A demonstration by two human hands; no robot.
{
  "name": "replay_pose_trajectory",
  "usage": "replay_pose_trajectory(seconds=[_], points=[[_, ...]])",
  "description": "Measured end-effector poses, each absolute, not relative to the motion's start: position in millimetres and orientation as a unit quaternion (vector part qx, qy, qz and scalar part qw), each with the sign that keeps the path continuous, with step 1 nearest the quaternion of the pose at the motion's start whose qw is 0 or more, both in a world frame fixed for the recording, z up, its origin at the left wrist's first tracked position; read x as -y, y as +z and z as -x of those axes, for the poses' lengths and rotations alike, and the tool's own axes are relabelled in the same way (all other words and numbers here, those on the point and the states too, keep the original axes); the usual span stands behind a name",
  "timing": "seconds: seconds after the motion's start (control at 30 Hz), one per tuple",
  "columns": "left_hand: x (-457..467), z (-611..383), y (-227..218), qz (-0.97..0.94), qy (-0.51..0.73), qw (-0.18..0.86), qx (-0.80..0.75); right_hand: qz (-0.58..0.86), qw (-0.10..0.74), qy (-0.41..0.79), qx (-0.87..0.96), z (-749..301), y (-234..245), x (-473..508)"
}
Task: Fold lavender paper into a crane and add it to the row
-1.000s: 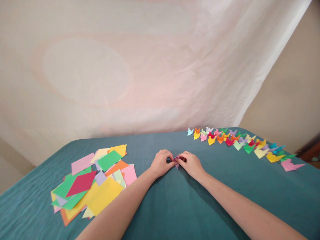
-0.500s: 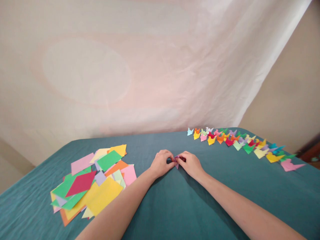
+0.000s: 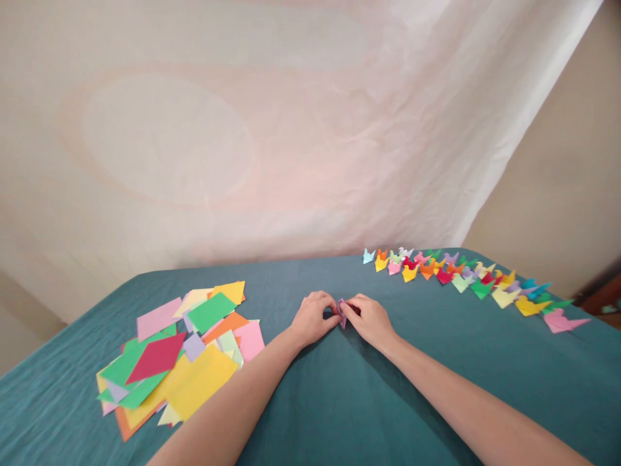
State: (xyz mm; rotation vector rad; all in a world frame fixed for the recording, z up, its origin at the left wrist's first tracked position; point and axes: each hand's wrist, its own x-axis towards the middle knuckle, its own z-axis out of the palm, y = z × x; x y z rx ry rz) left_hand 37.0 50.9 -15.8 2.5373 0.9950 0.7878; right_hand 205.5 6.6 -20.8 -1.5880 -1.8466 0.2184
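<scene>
A small folded purple paper [image 3: 342, 313] is held between my two hands over the middle of the table. My left hand [image 3: 315, 316] pinches its left side with thumb and fingers. From the other side, my right hand [image 3: 370, 318] grips it the same way. The fingertips cover much of the paper, so its exact folded shape is hard to make out. A narrow point of it hangs down between the hands.
Loose sheets of coloured paper [image 3: 204, 382] lie in an overlapping pile on the left. Rows of small folded paper birds [image 3: 480, 288] stand at the back right. Dark green cloth [image 3: 310, 414] covers the table. A pale sheet [image 3: 301, 129] hangs behind it.
The purple paper has turned slightly between my fingers, and more of its upper part shows. Both hands stay in nearly the same place.
</scene>
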Motion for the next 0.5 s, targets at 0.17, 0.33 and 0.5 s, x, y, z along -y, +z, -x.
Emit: replay_pose_trajectory(seconds=[0.17,0.33,0.5], points=[[-50.3,-37.2,-15.0,-0.885,0.271,0.15,-0.347,0.613,0.348,0.073,0.706,-204.9,-21.7,-6.7],[-49.1,-37.4,-14.4,-0.89,0.267,0.141,-0.343,0.617,0.347,0.073,0.703,-204.6,-22.7,-7.6],[-47.5,-37.1,-13.7,-0.891,0.264,0.135,-0.344,0.589,0.421,0.12,0.679,-205.3,-26.0,-9.7]])
